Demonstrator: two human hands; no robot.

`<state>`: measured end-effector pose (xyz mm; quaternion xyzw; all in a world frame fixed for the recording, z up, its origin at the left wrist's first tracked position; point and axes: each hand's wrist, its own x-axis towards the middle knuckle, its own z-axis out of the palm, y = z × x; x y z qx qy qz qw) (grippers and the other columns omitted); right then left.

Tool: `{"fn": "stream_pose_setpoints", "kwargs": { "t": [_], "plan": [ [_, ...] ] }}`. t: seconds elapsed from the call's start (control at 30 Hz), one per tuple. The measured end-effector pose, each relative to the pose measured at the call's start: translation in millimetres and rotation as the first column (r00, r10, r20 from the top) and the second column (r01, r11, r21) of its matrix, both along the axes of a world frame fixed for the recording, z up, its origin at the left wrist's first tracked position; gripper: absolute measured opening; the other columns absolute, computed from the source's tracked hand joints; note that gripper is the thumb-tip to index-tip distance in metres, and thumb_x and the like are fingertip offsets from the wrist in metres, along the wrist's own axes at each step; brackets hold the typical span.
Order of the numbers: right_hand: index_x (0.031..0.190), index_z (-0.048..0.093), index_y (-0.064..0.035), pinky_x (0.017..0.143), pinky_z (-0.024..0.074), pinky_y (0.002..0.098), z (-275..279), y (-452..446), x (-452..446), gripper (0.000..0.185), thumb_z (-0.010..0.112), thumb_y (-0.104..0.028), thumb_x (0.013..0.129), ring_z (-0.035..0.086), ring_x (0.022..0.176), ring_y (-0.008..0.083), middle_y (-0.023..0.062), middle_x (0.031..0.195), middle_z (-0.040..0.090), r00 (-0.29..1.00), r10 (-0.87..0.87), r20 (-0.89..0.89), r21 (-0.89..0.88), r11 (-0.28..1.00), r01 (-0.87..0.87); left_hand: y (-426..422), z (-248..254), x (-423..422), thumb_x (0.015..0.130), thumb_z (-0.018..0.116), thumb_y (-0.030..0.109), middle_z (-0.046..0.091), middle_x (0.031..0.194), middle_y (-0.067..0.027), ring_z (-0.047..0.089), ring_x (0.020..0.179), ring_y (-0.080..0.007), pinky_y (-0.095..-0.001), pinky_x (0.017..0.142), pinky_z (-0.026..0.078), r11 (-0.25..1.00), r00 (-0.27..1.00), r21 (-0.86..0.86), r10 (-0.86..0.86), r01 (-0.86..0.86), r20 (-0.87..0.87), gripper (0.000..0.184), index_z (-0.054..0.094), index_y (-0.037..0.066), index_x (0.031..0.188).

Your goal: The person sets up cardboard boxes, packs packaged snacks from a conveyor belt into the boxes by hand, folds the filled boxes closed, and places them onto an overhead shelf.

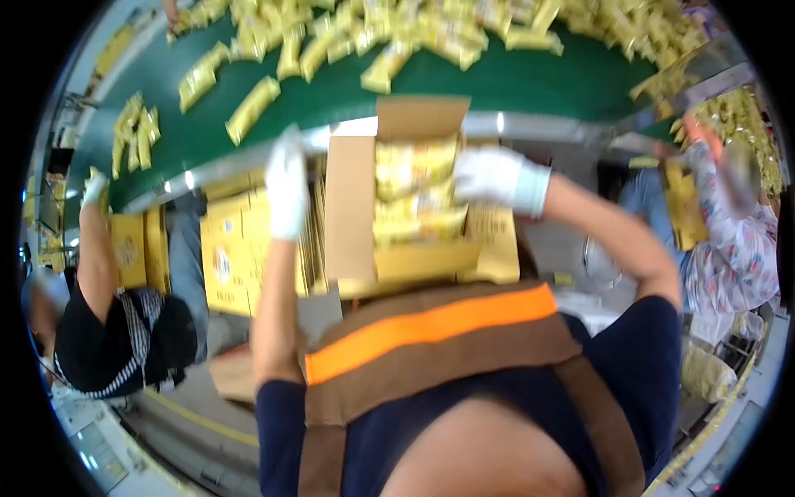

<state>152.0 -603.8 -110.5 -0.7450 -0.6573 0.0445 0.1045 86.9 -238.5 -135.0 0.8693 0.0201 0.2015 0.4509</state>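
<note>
An open cardboard box (351, 207) stands upright in front of my chest, its flaps folded outward. Inside it lie several yellow packets (416, 170) in rows. My right hand (497, 176), in a white glove, is at the box's right edge beside the packets; its fingers are blurred, and what they hold, if anything, does not show. To the left of the box my left hand (286, 184), also gloved in white, is raised near the belt's metal edge, with its fingers smeared by motion.
Beyond the box a green conveyor belt (331, 99) carries many loose yellow packets (252, 109). Flattened yellow cartons (236, 257) stand left of the box. One co-worker (108, 323) is at the left, another (720, 232) at the right.
</note>
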Motion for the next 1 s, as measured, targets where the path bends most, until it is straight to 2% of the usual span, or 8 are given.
{"fn": "stream_pose_setpoints", "kwargs": {
  "t": [0.07,0.13,0.23,0.33,0.57,0.7,0.9,1.0],
  "plan": [
    [0.081,0.063,-0.0139,0.07,0.0514,0.0427,-22,11,-7,0.005,0.058,-0.014,0.082,0.06,0.081,0.0297,0.009,0.085,0.062,0.993,-0.056,-0.104,0.169,0.983,0.073,-14,-33,-26,0.101,0.047,0.028,0.06,0.127,-0.0157,0.055,0.118,-0.0259,-0.0373,0.104,0.041,0.992,0.997,0.122,-0.024,0.033,-0.074,0.044,0.053,0.001,0.135],
    [0.083,0.06,-0.0161,0.066,0.0481,0.0358,41,28,-26,0.004,0.06,-0.02,0.082,0.059,0.079,0.0228,0.0021,0.083,0.059,0.976,-0.048,0.213,0.023,0.999,0.044,-39,-51,-37,0.099,0.049,0.031,0.057,0.131,-0.0164,0.052,0.122,-0.0293,-0.0409,0.107,0.038,0.986,0.983,0.127,-0.089,0.111,-0.162,0.045,0.055,0.003,0.134],
    [0.087,0.059,-0.0157,0.069,0.0471,0.0382,131,23,-34,0.018,0.07,-0.026,0.076,0.058,0.084,0.0244,0.0037,0.084,0.056,0.987,-0.087,0.134,0.18,0.982,0.062,-63,-73,-56,0.096,0.051,0.036,0.053,0.137,-0.0173,0.048,0.127,-0.0343,-0.0463,0.11,0.034,0.957,0.93,0.175,-0.166,0.233,-0.327,0.047,0.057,0.007,0.133],
    [0.09,0.061,-0.0141,0.073,0.0483,0.0412,216,9,-24,0.021,0.073,-0.024,0.076,0.057,0.087,0.0293,0.0073,0.086,0.056,0.954,-0.222,0.202,0.257,0.952,0.167,-53,-111,-57,0.087,0.057,0.042,0.049,0.141,-0.0157,0.04,0.133,-0.0395,-0.0569,0.11,0.028,0.719,0.945,0.636,-0.09,0.28,-0.314,0.049,0.061,0.016,0.129],
    [0.115,0.059,-0.0035,0.09,0.0485,0.0374,430,37,79,0.034,0.066,-0.021,0.086,0.06,0.104,0.0309,0.0137,0.114,0.062,0.586,-0.721,0.37,0.519,0.684,0.513,-57,-112,-58,0.089,0.057,0.037,0.05,0.138,-0.013,0.041,0.13,-0.0392,-0.0555,0.105,0.031,0.822,0.979,0.531,-0.165,0.204,-0.121,0.043,0.06,0.015,0.126],
    [0.108,0.065,-0.0026,0.09,0.0493,0.0398,515,77,180,0.035,0.068,-0.027,0.083,0.065,0.102,0.0343,0.0234,0.104,0.067,0.402,-0.814,0.42,0.728,0.566,0.386,-59,-117,-57,0.083,0.063,0.035,0.054,0.134,-0.0126,0.046,0.126,-0.0386,-0.0541,0.101,0.037,0.797,0.987,0.583,-0.15,0.158,-0.063,0.047,0.059,0.014,0.125],
    [0.108,0.066,-0.0045,0.091,0.0494,0.0416,538,119,311,0.033,0.068,-0.025,0.082,0.063,0.105,0.0361,0.0192,0.109,0.068,0.331,-0.822,0.464,0.619,0.568,0.543,-63,-152,-58,0.089,0.056,0.044,0.048,0.141,-0.0099,0.038,0.135,-0.0337,-0.0578,0.105,0.031,0.746,0.98,0.639,-0.101,0.188,-0.171,0.048,0.055,0.021,0.131],
    [0.11,0.066,-0.0085,0.093,0.0487,0.0428,511,131,344,0.032,0.065,-0.024,0.083,0.061,0.106,0.0387,0.0194,0.11,0.066,0.356,-0.893,0.275,0.859,0.394,0.327,-67,-172,-60,0.09,0.053,0.047,0.045,0.146,-0.0085,0.038,0.137,-0.0331,-0.0575,0.106,0.03,0.749,0.984,0.643,-0.072,0.16,-0.161,0.051,0.054,0.023,0.135]
  ]
}}
